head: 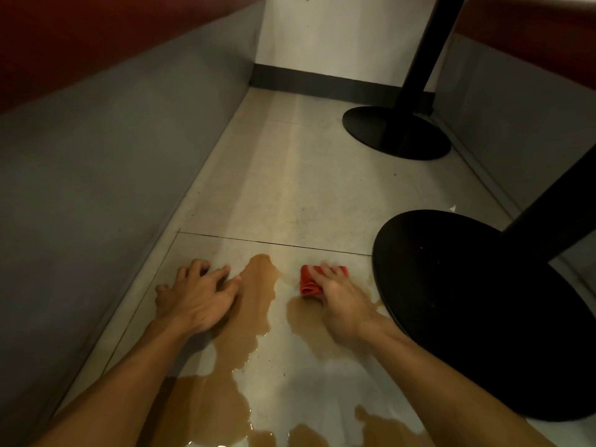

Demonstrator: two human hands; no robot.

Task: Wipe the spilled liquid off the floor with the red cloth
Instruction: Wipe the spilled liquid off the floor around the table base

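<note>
**Red cloth under the right hand, at the far end of the spill**

I see the red cloth (311,280) folded into a small wad on the floor (290,188), just right of the frame's centre and slightly below mid-height. The right hand (342,301) lies on top of it with the fingers laid across the cloth toward its far edge. That hand is blurred, so I cannot tell whether the fingers curl round the cloth or only press it flat.

The cloth sits at the upper tip of the right-hand patch of spilled liquid (254,304), a brown pool. It runs in two tongues from the middle of the frame down to the bottom edge, where they widen and join.

The left hand (193,295) is left of centre, palm down, with spread, bent fingers whose tips rest on the tile. It holds nothing, and it touches the left edge of the longer tongue. Both forearms come in from the bottom corners.

Just right of the cloth is the round black base of the near table (467,317), its post rising to the right edge of the frame. A second black table base (396,133) stands at upper right, well apart from the hands. A grey bench panel (96,188) fills the left side, and a pale wall (322,37) closes the top centre.
</note>
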